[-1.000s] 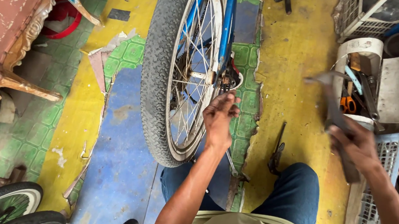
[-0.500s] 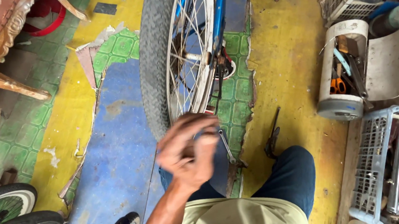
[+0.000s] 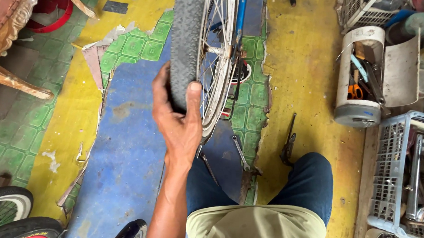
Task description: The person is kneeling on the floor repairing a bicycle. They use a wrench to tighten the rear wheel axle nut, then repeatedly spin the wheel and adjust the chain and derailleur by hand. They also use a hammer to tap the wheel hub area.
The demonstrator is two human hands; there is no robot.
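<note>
Bicycle wheel point(image 3: 208, 59) upright at top centre, grey tyre point(image 3: 185, 41) facing left, spokes and blue frame tube point(image 3: 241, 12) to its right. Half a second ago left hand point(image 3: 177, 121) blurred in front of the lower rim, not on the tyre; now clamped on the tyre's lower left curve. A second ago right hand raised at the right with a tool; now out of view, state unknown. Tyre sits inside the grip: thumb point(image 3: 194, 103) over the tread on the rim side, fingers point(image 3: 161, 85) curled round the outer left side, palm below. Grip half-closed, wrapped on rubber only. Wrench point(image 3: 240, 153) and pliers point(image 3: 288, 143) flat on the floor point(image 3: 124, 140) just beyond the knees, apart from the hand. Tool canister point(image 3: 363, 73) and crate point(image 3: 404, 170) at right, well apart.
</note>
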